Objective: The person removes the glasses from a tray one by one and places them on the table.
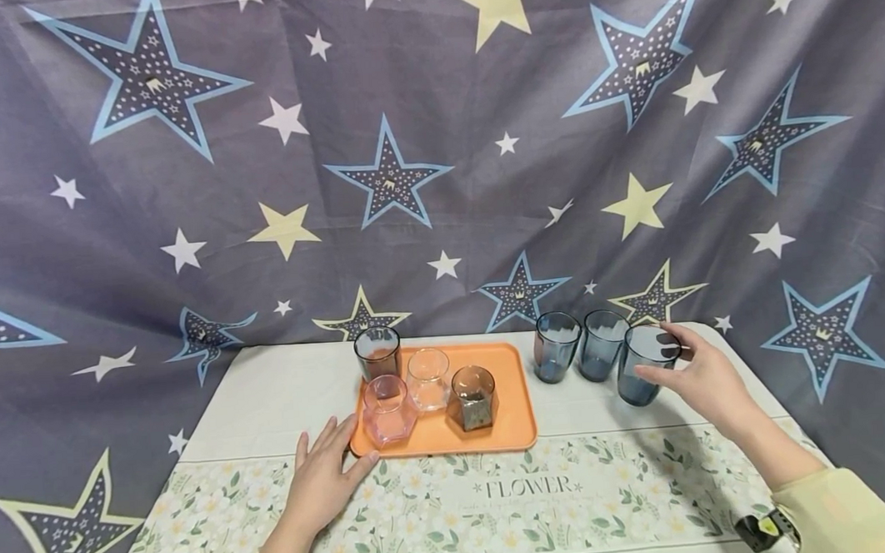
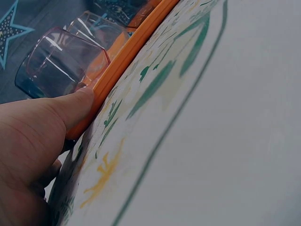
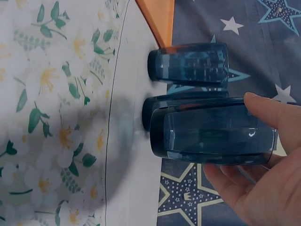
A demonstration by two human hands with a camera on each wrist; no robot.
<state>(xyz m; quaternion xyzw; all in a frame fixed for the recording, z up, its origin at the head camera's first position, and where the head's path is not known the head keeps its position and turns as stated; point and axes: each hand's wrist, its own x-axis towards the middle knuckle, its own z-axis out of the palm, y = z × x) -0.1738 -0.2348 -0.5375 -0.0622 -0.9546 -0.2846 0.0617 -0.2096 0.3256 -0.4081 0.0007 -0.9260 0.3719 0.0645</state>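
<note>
In the head view, my right hand (image 1: 707,379) holds a blue-tinted glass tumbler (image 1: 638,383) by its upper part, thumb on one side and fingers on the other. Whether its base touches the table cannot be told. Two matching blue tumblers, one in the middle (image 1: 600,356) and one at the left (image 1: 556,356), stand upright beside it. My left hand (image 1: 321,479) rests at the front left corner of an orange tray (image 1: 512,390). Its thumb (image 2: 77,106) touches the tray's rim in the left wrist view; the other fingers are partly hidden there.
On the tray stand a pink glass (image 1: 388,417), a clear glass (image 1: 429,382), a brown glass (image 1: 474,400) and a dark tumbler (image 1: 377,352) at the back left. A floral cloth (image 1: 530,518) covers the table's front. Behind hangs a star-patterned curtain (image 1: 417,77).
</note>
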